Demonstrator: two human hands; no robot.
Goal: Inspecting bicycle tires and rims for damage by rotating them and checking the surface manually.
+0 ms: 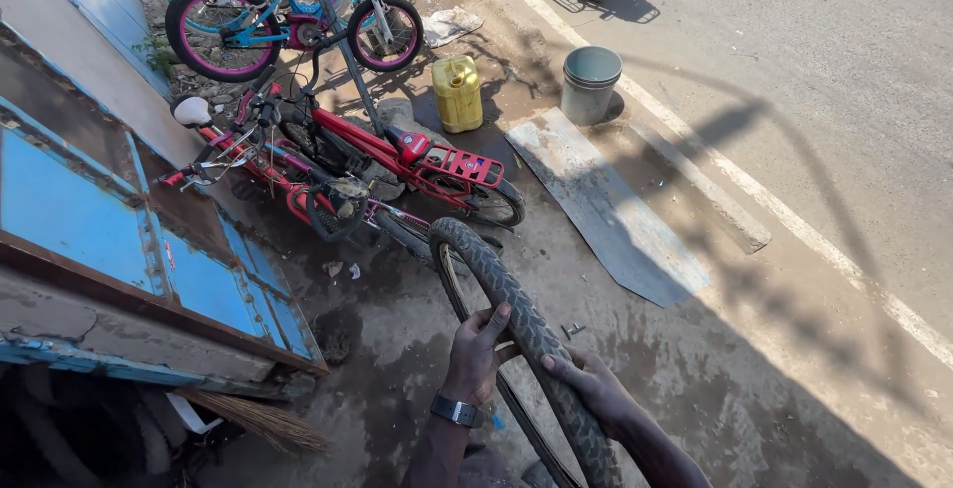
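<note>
Tyre [496, 279], black and knobbly, stands on edge low in the frame, its long axis running from the person's lap up and away to the left, top end pointing toward the red bicycle [397, 155]. Left hand [475, 354], wristwatch [457, 411] on, curls its fingers over the tread; right hand [593, 384] presses along the outer edge just below, probably gripping, though its fingers are partly hidden. Beyond sit a yellow jerrycan [457, 93] and grey bucket [591, 83].
</note>
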